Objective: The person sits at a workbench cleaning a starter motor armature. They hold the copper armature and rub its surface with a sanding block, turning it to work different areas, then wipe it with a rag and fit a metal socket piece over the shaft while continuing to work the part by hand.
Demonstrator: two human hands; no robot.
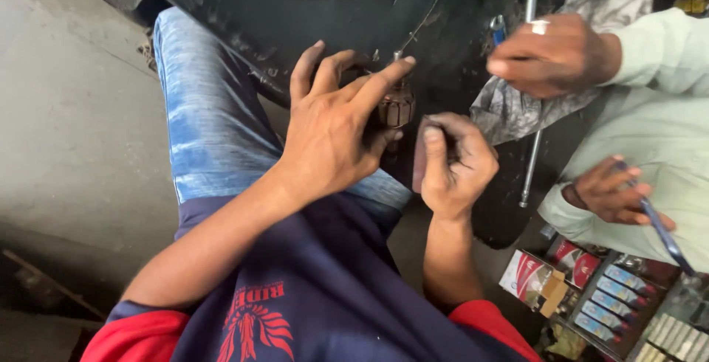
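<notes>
Left hand (332,129) is gripping a small brown ribbed part (396,106) over the knee, fingers spread. Right hand (454,163) is pinching a flat reddish strip (419,157) beside it. A co-worker's hand (550,56) is crowding the crumpled grey cloth (517,107) nearby.

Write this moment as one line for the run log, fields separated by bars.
left hand: holds small brown ribbed part | right hand: grips flat dark piece beside it | co-worker's hand: on crumpled sheet
</notes>
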